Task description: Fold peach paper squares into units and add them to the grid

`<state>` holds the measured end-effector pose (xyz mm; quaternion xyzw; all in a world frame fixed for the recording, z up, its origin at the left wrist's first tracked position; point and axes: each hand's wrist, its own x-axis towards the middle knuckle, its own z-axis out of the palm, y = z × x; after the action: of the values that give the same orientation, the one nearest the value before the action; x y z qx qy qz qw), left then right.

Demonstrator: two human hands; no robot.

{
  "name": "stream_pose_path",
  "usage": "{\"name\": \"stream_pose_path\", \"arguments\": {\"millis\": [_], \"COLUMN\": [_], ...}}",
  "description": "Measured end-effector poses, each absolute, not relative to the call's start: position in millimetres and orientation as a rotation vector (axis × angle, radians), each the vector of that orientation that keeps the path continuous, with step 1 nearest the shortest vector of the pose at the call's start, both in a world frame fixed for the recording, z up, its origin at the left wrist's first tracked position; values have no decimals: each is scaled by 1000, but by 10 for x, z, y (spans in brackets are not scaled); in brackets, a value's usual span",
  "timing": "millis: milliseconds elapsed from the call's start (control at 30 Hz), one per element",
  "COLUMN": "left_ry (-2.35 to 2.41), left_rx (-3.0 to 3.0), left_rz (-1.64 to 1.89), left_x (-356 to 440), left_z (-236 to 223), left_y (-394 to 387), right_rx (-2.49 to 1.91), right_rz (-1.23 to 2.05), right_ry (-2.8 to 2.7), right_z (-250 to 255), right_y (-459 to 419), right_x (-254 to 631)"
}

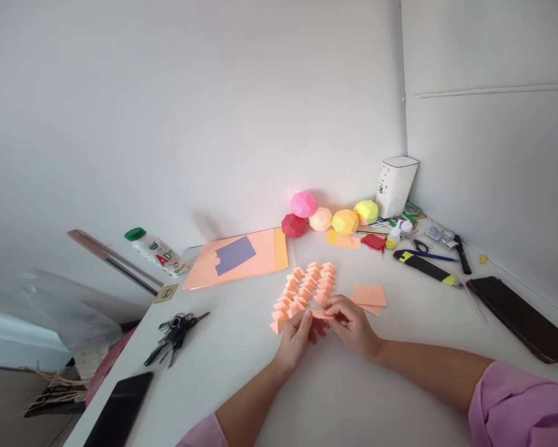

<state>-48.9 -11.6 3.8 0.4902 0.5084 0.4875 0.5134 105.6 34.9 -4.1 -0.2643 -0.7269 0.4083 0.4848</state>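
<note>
Between my two hands is a narrow folded strip of peach paper. My left hand pinches its left end with the thumb on top. My right hand grips the other end between thumb and fingers. Just beyond them, rows of small folded peach paper pieces stand on the white table. Right of my right hand lie a few flat peach paper squares.
Faceted paper balls sit along the wall. Paper sheets and a bottle are back left; keys and a black phone lie nearer. On the right are a cutter, glue and a dark phone.
</note>
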Motion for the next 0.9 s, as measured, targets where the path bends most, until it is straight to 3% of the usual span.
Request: {"name": "stream_pose_path", "arguments": {"millis": [133,900], "left_ry": [1274,1224], "left_rx": [1099,1033], "left_rz": [1167,1184], "left_x": [-499,-488], "left_z": [-3,43], "left_y": [-94,-76], "right_rx": [-602,-686], "right_rz": [851,1012], "right_ry": [-1860,-1916], "right_z": [-48,-120], "right_y": [357,344], "right_x": [1046,1035]}}
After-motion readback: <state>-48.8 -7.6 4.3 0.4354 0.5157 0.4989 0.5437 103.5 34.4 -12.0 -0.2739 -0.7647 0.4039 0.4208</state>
